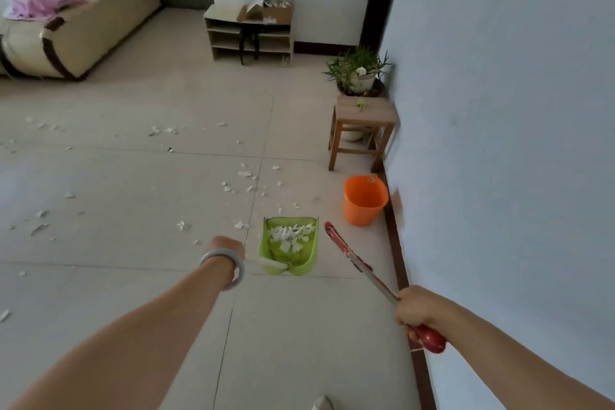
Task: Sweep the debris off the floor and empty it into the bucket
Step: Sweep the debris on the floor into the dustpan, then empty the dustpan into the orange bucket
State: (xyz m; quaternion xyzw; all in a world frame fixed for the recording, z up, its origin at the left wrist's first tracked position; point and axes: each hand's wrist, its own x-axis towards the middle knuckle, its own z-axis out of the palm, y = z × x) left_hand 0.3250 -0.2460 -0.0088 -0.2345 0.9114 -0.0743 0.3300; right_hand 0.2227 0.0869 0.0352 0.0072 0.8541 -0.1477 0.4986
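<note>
Around the orange bucket, which stands upright and open-mouthed against the skirting, your holdings run as follows.

1. Tiled floor: spreads left of the bucket and back toward you.
2. Broom: red head just short of the bucket on your side, apart from it. The metal shaft slants back from there to your right hand, which is wrapped tight round it above the red end grip.
3. Green dustpan: left of the bucket and a little nearer you, with the broom head between the two. Its long axis runs from the white handle out to the mouth, which points away from you and not at the bucket.
4. Left hand: further left of the bucket than the pan. You see it from behind, fingers hidden, evidently closed on the end of the pan's handle.
5. White scraps, two lots: a heap in the pan, and loose debris scattered left of the bucket, far out across the tiles.

Note: the bucket lies on your right-hand side, but your left hand holds the load. Emptying would likely mean swinging the pan rightward over the broom head.
</note>
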